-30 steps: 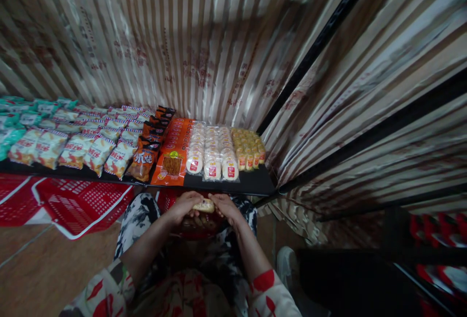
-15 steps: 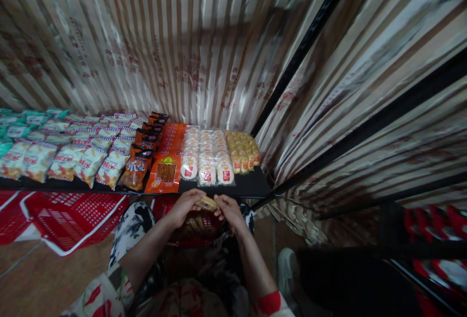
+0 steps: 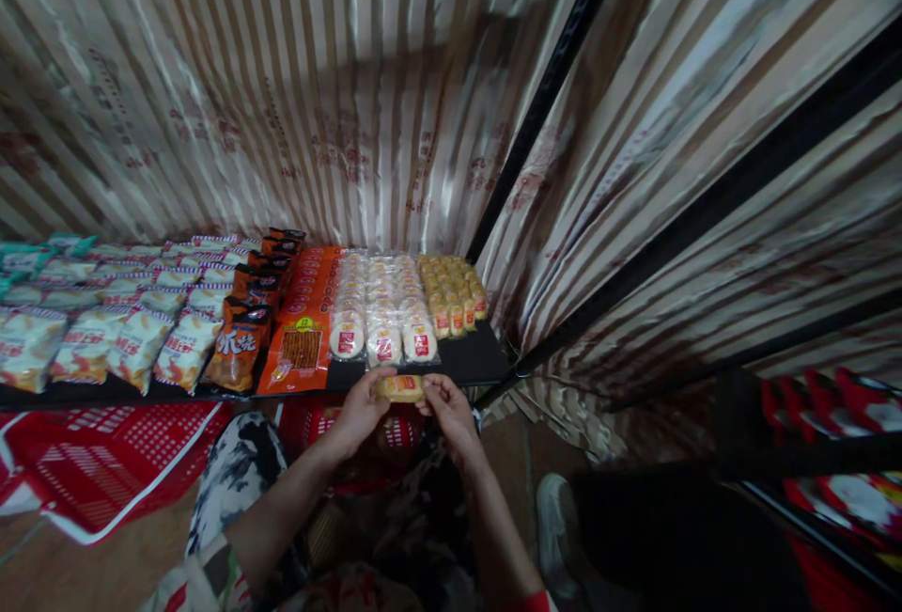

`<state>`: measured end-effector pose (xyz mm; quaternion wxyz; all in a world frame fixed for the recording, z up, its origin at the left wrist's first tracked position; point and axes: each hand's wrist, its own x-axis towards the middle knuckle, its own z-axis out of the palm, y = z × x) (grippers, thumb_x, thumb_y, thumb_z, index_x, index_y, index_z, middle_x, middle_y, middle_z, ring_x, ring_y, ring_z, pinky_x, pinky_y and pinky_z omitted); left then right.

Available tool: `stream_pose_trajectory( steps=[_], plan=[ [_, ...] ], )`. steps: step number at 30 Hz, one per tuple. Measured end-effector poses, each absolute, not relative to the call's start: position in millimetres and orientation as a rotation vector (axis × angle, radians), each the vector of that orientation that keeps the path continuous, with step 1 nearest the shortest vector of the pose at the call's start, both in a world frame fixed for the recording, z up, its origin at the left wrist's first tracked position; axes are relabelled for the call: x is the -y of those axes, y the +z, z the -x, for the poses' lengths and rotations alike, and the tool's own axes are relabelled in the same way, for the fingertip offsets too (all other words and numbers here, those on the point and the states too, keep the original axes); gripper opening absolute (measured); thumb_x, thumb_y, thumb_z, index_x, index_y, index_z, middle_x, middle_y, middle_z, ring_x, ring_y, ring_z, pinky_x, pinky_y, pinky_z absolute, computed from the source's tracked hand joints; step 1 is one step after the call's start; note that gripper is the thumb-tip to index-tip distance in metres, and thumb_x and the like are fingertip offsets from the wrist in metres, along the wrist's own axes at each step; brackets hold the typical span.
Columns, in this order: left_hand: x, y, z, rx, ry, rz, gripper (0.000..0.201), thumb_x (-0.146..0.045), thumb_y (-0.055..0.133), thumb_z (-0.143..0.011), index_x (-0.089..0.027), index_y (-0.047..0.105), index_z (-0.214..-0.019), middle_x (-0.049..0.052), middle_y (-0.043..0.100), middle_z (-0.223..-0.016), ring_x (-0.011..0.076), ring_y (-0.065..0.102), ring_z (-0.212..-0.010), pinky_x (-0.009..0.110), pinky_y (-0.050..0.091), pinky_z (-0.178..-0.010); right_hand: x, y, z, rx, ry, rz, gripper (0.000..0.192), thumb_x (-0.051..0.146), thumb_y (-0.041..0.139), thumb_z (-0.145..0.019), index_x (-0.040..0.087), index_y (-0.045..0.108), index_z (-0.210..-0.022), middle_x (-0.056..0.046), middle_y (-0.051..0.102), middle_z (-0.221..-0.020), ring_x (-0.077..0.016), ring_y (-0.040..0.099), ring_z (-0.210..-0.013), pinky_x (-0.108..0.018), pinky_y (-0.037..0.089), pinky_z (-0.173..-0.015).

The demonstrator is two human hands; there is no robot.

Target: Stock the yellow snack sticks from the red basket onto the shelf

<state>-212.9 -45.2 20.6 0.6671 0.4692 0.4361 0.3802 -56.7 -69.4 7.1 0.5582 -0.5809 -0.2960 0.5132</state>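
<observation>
Head view: our left hand (image 3: 361, 415) and right hand (image 3: 452, 415) pinch a yellow snack (image 3: 401, 389). We see black shelf (image 3: 479, 356) between its front edge and the yellow packs (image 3: 455, 295).

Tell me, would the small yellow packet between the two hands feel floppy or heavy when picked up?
The small yellow packet is probably fairly stiff: it spans from the left hand to the right hand without visible sagging. It is likely light, judging by its small size and the way it is held near its ends.
</observation>
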Motion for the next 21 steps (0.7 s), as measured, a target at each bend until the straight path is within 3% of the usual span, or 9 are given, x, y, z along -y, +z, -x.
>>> stream_pose_trajectory(
  steps=[7, 11, 15, 18, 21],
  plan=[
    [46, 8, 187, -0.989, 0.956, -1.228, 0.042, -0.007, 0.046, -0.068, -0.017, 0.050, -0.109, 0.002, 0.062, -0.091, 0.0124, 0.060, -0.076, 0.023, 0.047, -0.069, 61, -3, 39, 0.645, 1.122, 1.258, 0.043, 0.048, 0.074, -0.058, 0.018, 0.061, -0.085, 0.000, 0.063, -0.071, -0.0104, 0.056, -0.060, -0.023, 0.047, -0.058],
    [43, 6, 176, -1.020, 1.028, -1.393, 0.043, 0.000, 0.043, -0.063, -0.019, 0.058, -0.099, 0.001, 0.060, -0.096, 0.0144, 0.058, -0.091, 0.025, 0.046, -0.079, 58, -9, 28, 0.619, 1.116, 1.266, 0.042, 0.041, 0.073, -0.058, 0.019, 0.061, -0.091, 0.003, 0.059, -0.068, -0.0111, 0.056, -0.061, -0.024, 0.047, -0.060],
    [34, 5, 166, -1.043, 1.017, -1.491, 0.047, 0.003, 0.040, -0.059, -0.019, 0.060, -0.095, 0.002, 0.059, -0.097, 0.0148, 0.057, -0.094, 0.027, 0.046, -0.084, 60, -18, 15, 0.825, 1.023, 1.342, 0.036, 0.035, 0.063, -0.069, 0.019, 0.061, -0.102, 0.004, 0.055, -0.066, -0.0105, 0.054, -0.059, -0.024, 0.048, -0.061],
    [27, 7, 158, -1.067, 0.959, -1.589, 0.045, 0.004, 0.041, -0.058, -0.018, 0.062, -0.092, 0.002, 0.059, -0.097, 0.0158, 0.056, -0.094, 0.030, 0.044, -0.087, 63, -21, 5, 1.021, 0.774, 1.471, 0.035, 0.030, 0.056, -0.072, 0.020, 0.063, -0.105, -0.002, 0.061, -0.083, -0.0141, 0.059, -0.072, -0.027, 0.051, -0.067],
    [20, 12, 148, -1.085, 0.867, -1.662, 0.043, 0.003, 0.042, -0.059, -0.018, 0.063, -0.090, 0.003, 0.059, -0.096, 0.0161, 0.056, -0.094, 0.030, 0.043, -0.089, 66, -17, 0, 1.229, 0.470, 1.587, 0.034, 0.025, 0.053, -0.074, 0.021, 0.065, -0.105, -0.008, 0.062, -0.106, -0.0208, 0.058, -0.098, -0.035, 0.049, -0.085]
  ],
)
